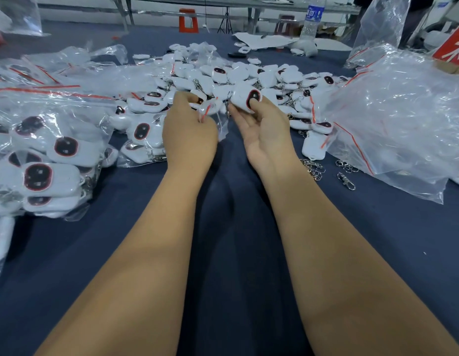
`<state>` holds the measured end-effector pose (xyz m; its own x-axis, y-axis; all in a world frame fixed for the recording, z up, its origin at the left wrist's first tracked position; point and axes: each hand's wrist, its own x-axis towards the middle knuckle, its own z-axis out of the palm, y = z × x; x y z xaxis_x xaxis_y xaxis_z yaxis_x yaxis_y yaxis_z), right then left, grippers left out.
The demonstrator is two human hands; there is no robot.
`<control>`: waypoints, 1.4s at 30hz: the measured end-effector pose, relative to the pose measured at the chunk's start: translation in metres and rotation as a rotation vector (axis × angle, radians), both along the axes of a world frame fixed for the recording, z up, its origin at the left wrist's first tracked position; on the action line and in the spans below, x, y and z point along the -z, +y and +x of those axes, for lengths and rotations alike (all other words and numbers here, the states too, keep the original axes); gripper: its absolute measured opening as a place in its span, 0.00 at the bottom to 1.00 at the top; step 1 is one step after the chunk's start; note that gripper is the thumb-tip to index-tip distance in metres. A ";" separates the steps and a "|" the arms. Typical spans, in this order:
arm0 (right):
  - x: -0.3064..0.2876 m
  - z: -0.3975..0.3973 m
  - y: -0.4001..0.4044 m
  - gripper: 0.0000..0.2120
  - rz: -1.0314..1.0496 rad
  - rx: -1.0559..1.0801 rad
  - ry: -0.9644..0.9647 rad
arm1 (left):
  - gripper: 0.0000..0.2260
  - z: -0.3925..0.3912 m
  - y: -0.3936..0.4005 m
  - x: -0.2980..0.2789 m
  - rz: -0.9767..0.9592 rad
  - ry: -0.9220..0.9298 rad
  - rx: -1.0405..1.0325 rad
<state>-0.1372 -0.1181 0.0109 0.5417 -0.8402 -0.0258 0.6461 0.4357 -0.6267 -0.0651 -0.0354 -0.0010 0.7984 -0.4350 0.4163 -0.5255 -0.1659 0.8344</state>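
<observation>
One sign [452,47] reads "不"; right hand [264,132] grips keychain [245,97].

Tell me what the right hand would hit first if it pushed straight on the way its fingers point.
Likely the heap of loose white pieces just beyond; the right hand holds one white piece at its fingertips. Depth is unclear.

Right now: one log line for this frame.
left hand: pinches bag | right hand: holds fob | fob: not yet in bag | pile: behind hands

Packing workshop: heaped bagged keyfobs [56,160].
</observation>
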 end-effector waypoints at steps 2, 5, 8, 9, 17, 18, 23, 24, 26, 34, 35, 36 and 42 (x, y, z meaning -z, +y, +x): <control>0.000 0.004 0.005 0.15 0.006 -0.017 -0.018 | 0.14 0.000 0.002 -0.003 -0.117 0.112 0.008; 0.006 0.011 0.012 0.13 -0.211 0.079 0.278 | 0.12 -0.003 0.001 -0.006 -0.235 0.156 0.060; 0.012 0.014 0.019 0.07 -0.625 0.153 0.704 | 0.13 -0.008 0.000 -0.009 -0.279 0.144 0.125; 0.012 0.014 0.022 0.05 -0.670 0.084 0.707 | 0.13 -0.008 0.000 -0.009 -0.279 0.135 0.131; 0.009 0.015 0.018 0.15 -0.757 0.123 0.881 | 0.12 0.004 0.011 -0.016 -0.347 0.233 0.169; 0.013 0.014 0.017 0.14 -0.819 0.133 0.927 | 0.13 0.006 0.012 -0.015 -0.324 0.198 0.139; 0.016 0.013 0.017 0.10 -0.778 0.185 0.639 | 0.15 0.018 0.016 -0.008 -0.070 -0.015 -0.041; 0.013 0.013 0.017 0.11 -0.725 0.204 0.558 | 0.15 0.019 0.016 -0.007 0.002 -0.105 -0.084; 0.007 0.011 0.012 0.12 -0.555 0.209 0.418 | 0.15 0.021 0.016 -0.006 0.106 -0.214 -0.126; -0.013 -0.021 -0.015 0.10 -0.251 0.173 0.105 | 0.13 0.018 0.018 -0.010 -0.102 0.286 0.112; -0.014 -0.021 -0.014 0.08 -0.272 0.136 0.134 | 0.14 0.019 0.016 -0.011 -0.124 0.369 0.179; -0.014 -0.021 -0.012 0.06 -0.289 0.103 0.171 | 0.17 0.019 0.015 -0.011 -0.124 0.472 0.264; -0.007 -0.011 0.003 0.05 -0.236 -0.122 0.091 | 0.17 0.025 0.007 0.000 -0.171 0.692 0.541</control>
<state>-0.1480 -0.1149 0.0183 0.6436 -0.7575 0.1093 0.5341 0.3423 -0.7731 -0.0397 -0.0288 -0.0008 0.5986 -0.8009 0.0114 0.1340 0.1142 0.9844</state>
